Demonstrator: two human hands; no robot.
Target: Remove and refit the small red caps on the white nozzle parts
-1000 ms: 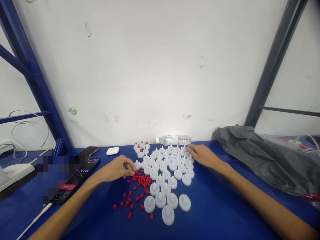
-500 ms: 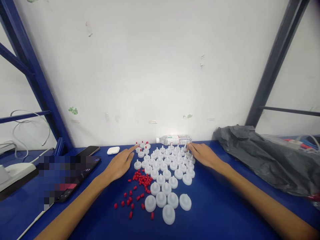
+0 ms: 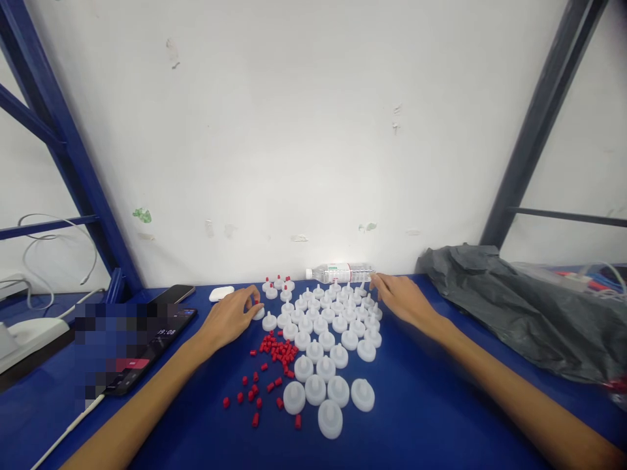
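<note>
My left hand (image 3: 230, 318) has its thumb and index finger pinched on a white nozzle cap with a red tip (image 3: 258, 314), left of the cap group. Beyond it, several white caps with red tips (image 3: 279, 283) stand near the wall. Many white nozzle caps without red tips (image 3: 321, 325) stand upright in a loose cluster on the blue table. Small red tip covers (image 3: 280, 352) lie scattered left of them. My right hand (image 3: 401, 299) rests at the cluster's far right edge, fingers slightly bent and apart, its fingertips close to the bottle's end; nothing shows in it.
A clear plastic bottle (image 3: 337, 272) lies along the wall behind the caps. At left are a white case (image 3: 221, 293), a phone (image 3: 171, 296) and a larger lit device (image 3: 161, 343) with a cable. A grey plastic bag (image 3: 490, 307) lies at right.
My left hand has drawn back toward me and left, its pointing finger now bent onto a red-tipped cap, which stands apart from the others. My right hand has shifted slightly right.
</note>
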